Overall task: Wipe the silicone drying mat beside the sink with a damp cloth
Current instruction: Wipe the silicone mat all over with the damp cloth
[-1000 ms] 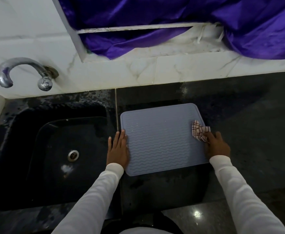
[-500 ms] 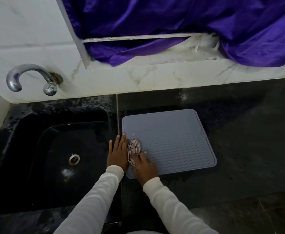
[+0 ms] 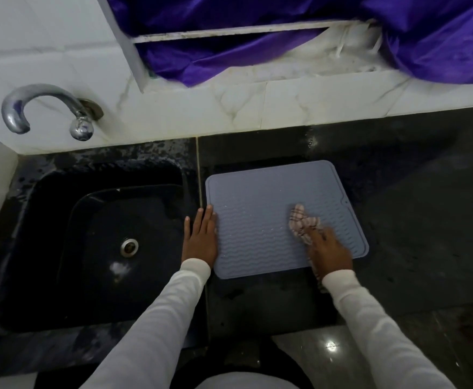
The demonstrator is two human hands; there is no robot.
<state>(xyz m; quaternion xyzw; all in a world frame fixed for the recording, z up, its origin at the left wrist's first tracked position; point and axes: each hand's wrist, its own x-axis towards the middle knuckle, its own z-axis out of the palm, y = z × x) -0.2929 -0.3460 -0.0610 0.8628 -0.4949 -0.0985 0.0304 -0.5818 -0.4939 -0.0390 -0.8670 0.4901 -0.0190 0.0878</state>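
Note:
A grey-blue silicone drying mat (image 3: 260, 211) with a wavy ribbed surface lies flat on the black counter, just right of the sink. My right hand (image 3: 328, 248) presses a crumpled checked cloth (image 3: 302, 221) onto the mat's right half, near its front edge. A strip of the cloth trails under my right wrist. My left hand (image 3: 200, 238) lies flat, fingers together, on the mat's left edge and the counter seam, holding nothing. Small water drops speckle the mat's middle.
A black sink (image 3: 103, 242) with a metal drain (image 3: 129, 247) sits to the left. A chrome tap (image 3: 44, 108) sticks out of the white marble wall above it. Purple fabric (image 3: 286, 29) hangs over the window ledge behind. Black counter (image 3: 420, 220) extends right.
My right hand slid the cloth from the mat's right edge to its left edge beside my left hand, then back toward the right half. My left hand stayed put.

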